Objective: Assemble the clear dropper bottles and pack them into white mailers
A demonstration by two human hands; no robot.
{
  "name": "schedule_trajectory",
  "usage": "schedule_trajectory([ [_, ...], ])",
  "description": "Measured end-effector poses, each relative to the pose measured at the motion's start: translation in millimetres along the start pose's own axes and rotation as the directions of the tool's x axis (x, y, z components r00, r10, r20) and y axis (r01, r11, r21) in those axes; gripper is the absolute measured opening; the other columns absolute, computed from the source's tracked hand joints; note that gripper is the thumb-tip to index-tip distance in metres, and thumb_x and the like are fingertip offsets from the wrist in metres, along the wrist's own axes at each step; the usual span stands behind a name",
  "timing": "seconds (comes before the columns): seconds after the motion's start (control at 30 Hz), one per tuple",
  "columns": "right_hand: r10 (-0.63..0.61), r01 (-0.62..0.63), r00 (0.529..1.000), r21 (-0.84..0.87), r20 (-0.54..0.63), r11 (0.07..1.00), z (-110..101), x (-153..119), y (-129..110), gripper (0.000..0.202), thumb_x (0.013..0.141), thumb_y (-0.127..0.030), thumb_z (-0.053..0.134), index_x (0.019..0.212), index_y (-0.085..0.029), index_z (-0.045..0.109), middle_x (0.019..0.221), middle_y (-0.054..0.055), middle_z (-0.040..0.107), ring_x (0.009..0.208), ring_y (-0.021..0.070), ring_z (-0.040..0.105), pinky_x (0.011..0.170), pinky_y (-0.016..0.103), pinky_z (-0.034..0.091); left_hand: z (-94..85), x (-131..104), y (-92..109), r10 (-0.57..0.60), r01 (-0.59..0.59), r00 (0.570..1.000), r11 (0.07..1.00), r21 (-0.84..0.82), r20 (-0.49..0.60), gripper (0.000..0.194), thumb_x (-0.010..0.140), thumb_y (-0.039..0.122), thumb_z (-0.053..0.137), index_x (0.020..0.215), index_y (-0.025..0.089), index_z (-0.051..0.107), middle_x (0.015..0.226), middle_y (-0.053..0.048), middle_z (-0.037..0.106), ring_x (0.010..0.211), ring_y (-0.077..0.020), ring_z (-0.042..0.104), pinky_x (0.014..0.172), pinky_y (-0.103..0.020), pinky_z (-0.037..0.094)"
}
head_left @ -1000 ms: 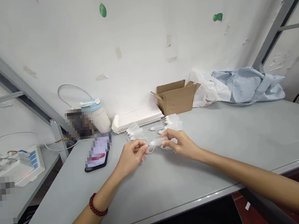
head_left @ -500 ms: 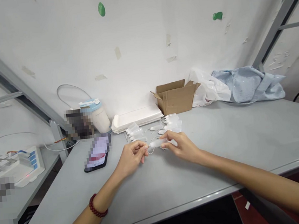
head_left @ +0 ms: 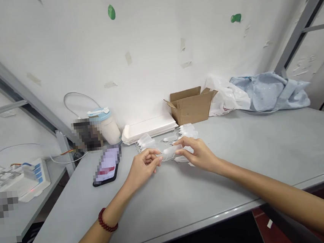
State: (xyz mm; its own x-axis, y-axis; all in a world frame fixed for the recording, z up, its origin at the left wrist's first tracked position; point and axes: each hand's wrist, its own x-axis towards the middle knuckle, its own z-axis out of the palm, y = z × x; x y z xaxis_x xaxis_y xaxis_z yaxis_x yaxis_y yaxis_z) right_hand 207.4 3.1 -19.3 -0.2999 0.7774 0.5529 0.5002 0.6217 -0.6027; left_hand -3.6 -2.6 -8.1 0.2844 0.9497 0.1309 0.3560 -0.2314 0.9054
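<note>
Bottle (head_left: 171, 150), tip (head_left: 164, 155) apparently being worked.
Right hand (head_left: 197, 153) pinching it; left hand (head_left: 142, 167) (hold unclear) alongside; steadiness likely needed next.

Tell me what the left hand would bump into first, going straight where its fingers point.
Probably the small translucent bottle held by the right hand: its narrow end sits close to the left hand, though depth is unclear.

This looks like a workshop: grey bench (head_left: 256, 150), metal posts (head_left: 300, 24), a power strip (head_left: 42, 174) and a tape-marked wall (head_left: 150, 57).
</note>
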Motion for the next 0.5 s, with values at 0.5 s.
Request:
schedule_trajectory([
  [0.5,-0.052,0.048,0.998,0.072,0.046,0.996,5.8,-6.7,4.6,0.014,0.084,-0.031,0.053,0.086,-0.018,0.056,0.07,0.004,0.064,0.062,0.0151,0.058,0.059,0.026,0.044,0.7,-2.3,-9.1,-0.031,0.032,0.998,0.999,-0.007,0.057,0.02,0.077,0.033,0.058,0.072,0.014,0.057,0.059,0.001,0.06,0.042,-0.007,0.047,0.046,-0.021,0.039],
])
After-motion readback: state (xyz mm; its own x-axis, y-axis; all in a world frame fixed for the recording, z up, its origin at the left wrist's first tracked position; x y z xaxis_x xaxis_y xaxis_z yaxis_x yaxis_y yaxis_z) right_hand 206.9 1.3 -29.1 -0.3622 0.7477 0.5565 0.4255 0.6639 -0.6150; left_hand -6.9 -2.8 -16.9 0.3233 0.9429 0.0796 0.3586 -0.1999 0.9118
